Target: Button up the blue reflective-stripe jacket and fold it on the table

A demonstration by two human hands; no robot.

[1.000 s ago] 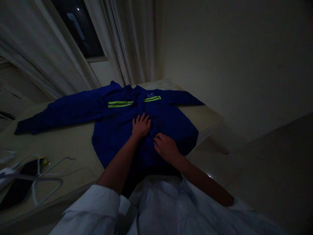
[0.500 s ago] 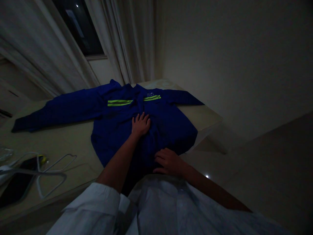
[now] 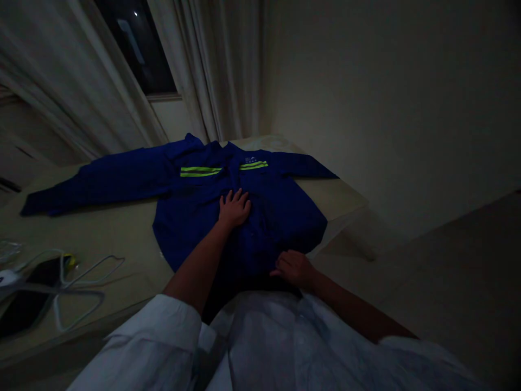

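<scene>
A blue work jacket point(image 3: 191, 217) with yellow-green stripes and a small chest logo lies spread front up, its sleeves out to both sides. My left hand point(image 3: 235, 209) rests flat on the middle of its front, fingers apart. Down at the lower hem on the right, my right hand point(image 3: 295, 267) has its fingers curled together on the cloth's edge. The lower middle of the jacket hangs in deep shadow close to my body.
The jacket lies on a pale table point(image 3: 109, 233). On the left are a dark phone-like slab point(image 3: 30, 304), a looped white cable point(image 3: 81, 282) and crumpled clear plastic point(image 3: 8, 251). Curtains point(image 3: 220, 65) and a dark window point(image 3: 138, 49) stand behind, a wall at right.
My right hand has slid to the right along the hem, and its fingers have curled in. My left hand stays in place on the jacket. The view has shifted slightly.
</scene>
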